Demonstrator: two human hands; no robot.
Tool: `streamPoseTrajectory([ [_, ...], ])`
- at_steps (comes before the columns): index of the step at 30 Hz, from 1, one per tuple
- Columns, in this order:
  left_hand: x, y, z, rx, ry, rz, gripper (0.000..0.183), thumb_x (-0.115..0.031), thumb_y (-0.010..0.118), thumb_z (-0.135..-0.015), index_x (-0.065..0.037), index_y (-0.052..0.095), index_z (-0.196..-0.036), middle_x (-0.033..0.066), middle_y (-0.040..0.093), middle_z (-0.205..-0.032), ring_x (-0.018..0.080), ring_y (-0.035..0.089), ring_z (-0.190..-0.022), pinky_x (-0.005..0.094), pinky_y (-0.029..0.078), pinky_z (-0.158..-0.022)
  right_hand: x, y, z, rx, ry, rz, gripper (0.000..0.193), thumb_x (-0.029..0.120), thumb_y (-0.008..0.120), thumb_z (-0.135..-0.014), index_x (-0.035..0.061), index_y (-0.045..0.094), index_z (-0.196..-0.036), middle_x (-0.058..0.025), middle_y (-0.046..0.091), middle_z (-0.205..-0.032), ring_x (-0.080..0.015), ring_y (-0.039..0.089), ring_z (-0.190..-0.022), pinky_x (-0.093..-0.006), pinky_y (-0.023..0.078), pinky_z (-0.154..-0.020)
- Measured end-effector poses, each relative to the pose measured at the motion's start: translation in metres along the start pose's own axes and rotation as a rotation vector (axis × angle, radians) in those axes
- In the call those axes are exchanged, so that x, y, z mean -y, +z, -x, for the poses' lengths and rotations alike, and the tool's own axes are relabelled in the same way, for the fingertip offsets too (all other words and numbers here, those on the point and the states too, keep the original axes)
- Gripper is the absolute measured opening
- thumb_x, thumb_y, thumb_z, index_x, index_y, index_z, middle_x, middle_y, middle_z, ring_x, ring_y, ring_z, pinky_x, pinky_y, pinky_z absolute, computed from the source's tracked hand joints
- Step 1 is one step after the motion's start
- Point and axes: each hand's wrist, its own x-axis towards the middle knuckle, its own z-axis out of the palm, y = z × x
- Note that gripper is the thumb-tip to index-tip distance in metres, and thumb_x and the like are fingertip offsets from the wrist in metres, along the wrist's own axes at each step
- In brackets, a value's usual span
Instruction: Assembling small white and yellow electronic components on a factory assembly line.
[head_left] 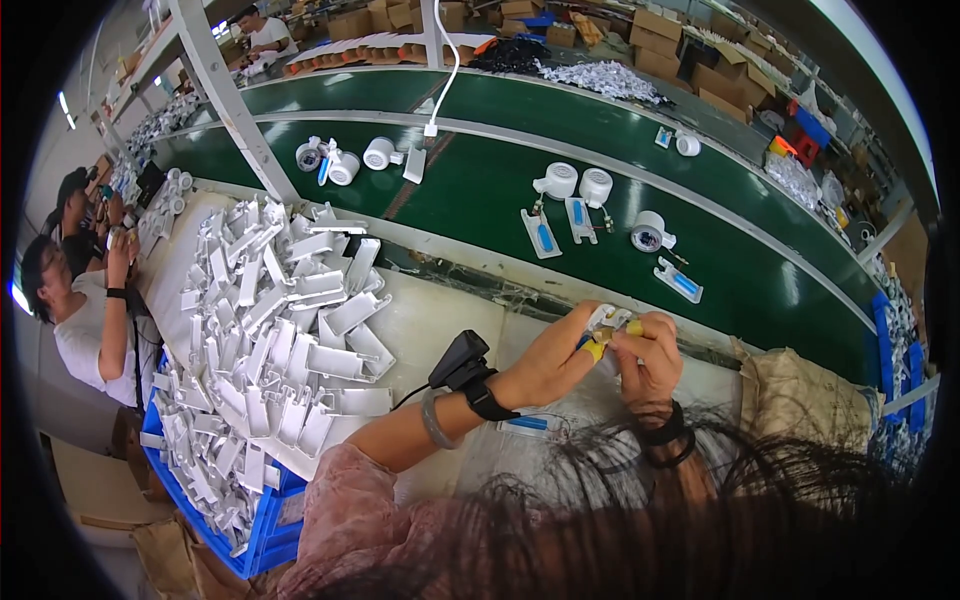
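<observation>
Above the table's far edge my hands meet, fingertips together. My left hand [558, 357] is closed on a small white plastic part [606, 317], with a bit of blue showing beside the fingers. Against that part, my right hand [652, 357] is pinched shut; what its fingertips hold is too small and covered to name. Yellow coverings show at fingertips of both hands. Under my forearms lies a white holder with a blue cell [527, 423], partly hidden by hair.
A heap of white plastic covers [300, 290] spreads to the left, spilling into a blue bin [275, 530]. Beyond runs a green conveyor [480, 220] carrying round white lamp heads [560, 180] wired to blue-cell holders [541, 235]. Brown sacking [805, 400] lies right. Co-workers [90, 310] sit left.
</observation>
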Motion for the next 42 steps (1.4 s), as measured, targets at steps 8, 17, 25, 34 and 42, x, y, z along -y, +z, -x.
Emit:
streamPoseTrajectory([
  [8, 0.015, 0.007, 0.0, -0.09, 0.096, 0.046, 0.042, -0.007, 0.044, -0.089, -0.002, 0.042, -0.13, 0.0068, 0.056, -0.093, 0.0121, 0.051, -0.066, 0.0273, 0.043, -0.058, 0.002, 0.002, 0.0, -0.014, 0.065, 0.0, 0.028, -0.007, 0.075, -0.067, 0.0075, 0.07, -0.09, -0.0082, 0.06, -0.089, -0.0298, 0.056, -0.088, -0.0379, 0.047, -0.078],
  [17, 0.024, 0.008, 0.001, -0.087, 0.242, -0.049, 0.047, -0.013, 0.05, -0.094, 0.002, 0.037, -0.137, 0.0215, 0.055, -0.12, 0.0338, 0.057, -0.108, 0.0366, 0.044, -0.094, 0.01, -0.001, -0.004, 0.001, 0.111, 0.021, 0.025, -0.006, 0.075, -0.068, 0.0067, 0.069, -0.088, -0.0085, 0.06, -0.085, -0.0292, 0.054, -0.084, -0.0366, 0.044, -0.077],
  [25, 0.02, 0.007, 0.003, -0.071, 0.005, -0.037, 0.047, -0.011, 0.05, -0.095, 0.002, 0.036, -0.138, 0.0232, 0.055, -0.124, 0.0366, 0.057, -0.111, 0.0391, 0.045, -0.095, 0.004, -0.001, -0.006, 0.025, 0.074, 0.01, 0.025, -0.005, 0.076, -0.067, 0.0069, 0.069, -0.088, -0.0082, 0.06, -0.085, -0.0279, 0.053, -0.083, -0.0361, 0.043, -0.076],
  [34, 0.028, 0.009, 0.0, -0.093, 0.215, -0.17, 0.048, -0.008, 0.051, -0.095, 0.002, 0.036, -0.139, 0.0235, 0.052, -0.128, 0.037, 0.054, -0.116, 0.0385, 0.043, -0.099, 0.002, -0.004, -0.004, 0.043, 0.079, -0.001, 0.025, -0.005, 0.075, -0.067, 0.0066, 0.068, -0.088, -0.0084, 0.059, -0.084, -0.0289, 0.053, -0.084, -0.0368, 0.044, -0.076],
  [42, 0.027, 0.005, 0.001, -0.179, 0.182, -0.119, 0.036, -0.013, 0.051, -0.096, 0.002, 0.05, -0.129, 0.0145, 0.063, -0.105, 0.0204, 0.061, -0.088, 0.0306, 0.049, -0.079, 0.009, 0.007, -0.006, 0.022, 0.075, 0.049, 0.023, -0.006, 0.073, -0.07, 0.0061, 0.067, -0.089, -0.009, 0.058, -0.084, -0.0295, 0.053, -0.081, -0.0377, 0.043, -0.074],
])
